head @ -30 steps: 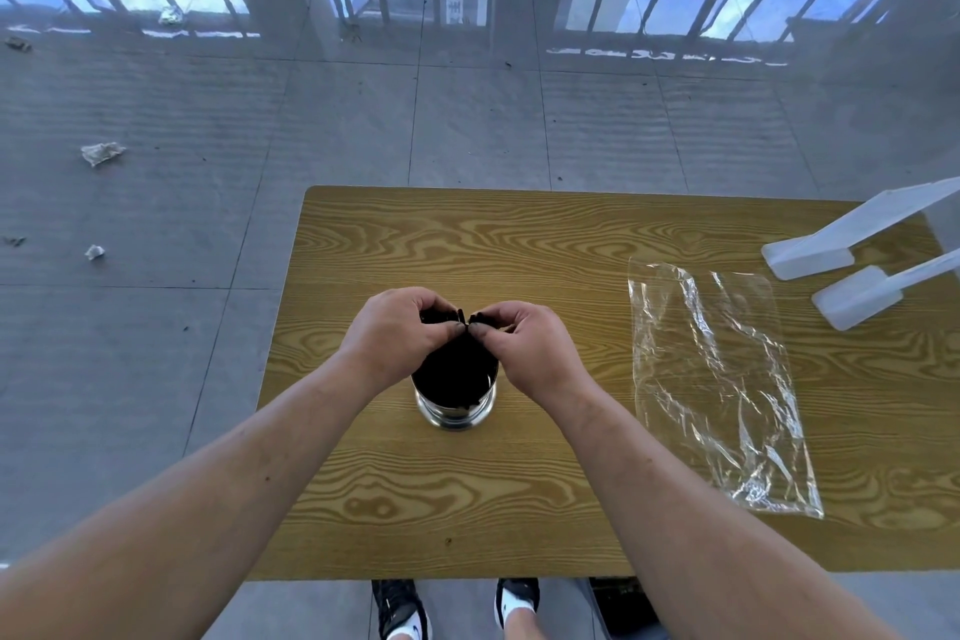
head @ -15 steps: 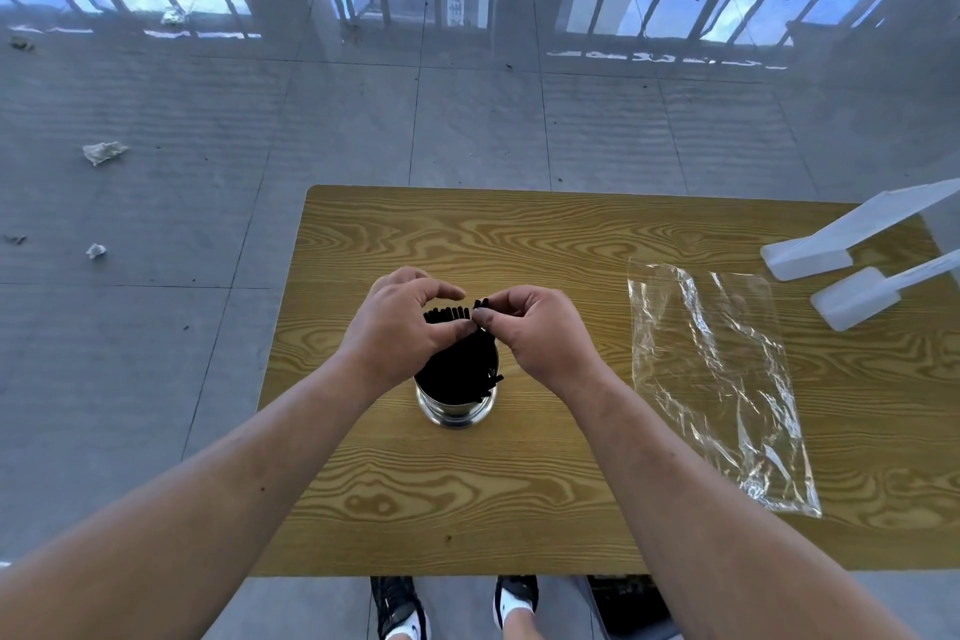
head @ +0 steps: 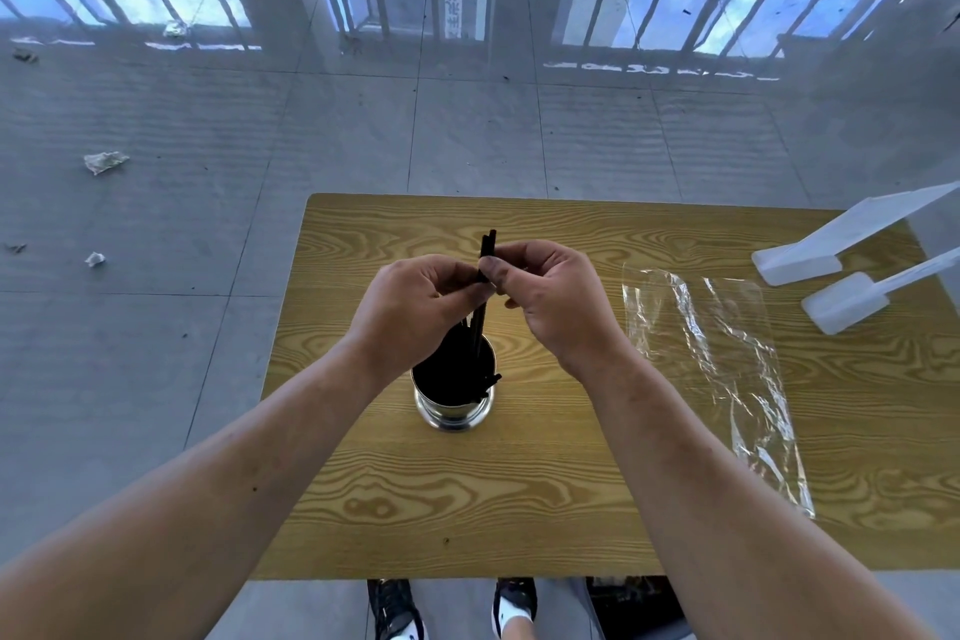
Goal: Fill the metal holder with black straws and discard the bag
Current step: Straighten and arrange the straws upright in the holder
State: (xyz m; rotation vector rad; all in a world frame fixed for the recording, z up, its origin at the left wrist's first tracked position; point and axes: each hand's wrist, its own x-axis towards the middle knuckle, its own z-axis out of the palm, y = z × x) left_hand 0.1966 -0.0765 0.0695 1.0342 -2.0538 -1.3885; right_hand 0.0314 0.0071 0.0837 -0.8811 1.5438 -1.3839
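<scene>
A shiny metal holder (head: pixel 453 415) stands near the middle of the wooden table (head: pixel 545 499), packed with black straws (head: pixel 449 374). Above it my left hand (head: pixel 415 312) and my right hand (head: pixel 556 301) meet, both pinching a few black straws (head: pixel 487 247) raised out of the bundle; their tips stick up past my fingers and their lower ends still reach into the holder. The empty clear plastic bag (head: pixel 722 369) lies flat on the table to the right, apart from both hands.
Two white plastic stand feet (head: pixel 831 276) rest on the table's far right corner. Crumpled paper scraps (head: pixel 104 162) lie on the grey tiled floor to the left. My shoes (head: pixel 452 608) show below the table's near edge.
Both hands have risen from the holder's rim, lifting a few straws partly out of the bundle. The bag has not moved.
</scene>
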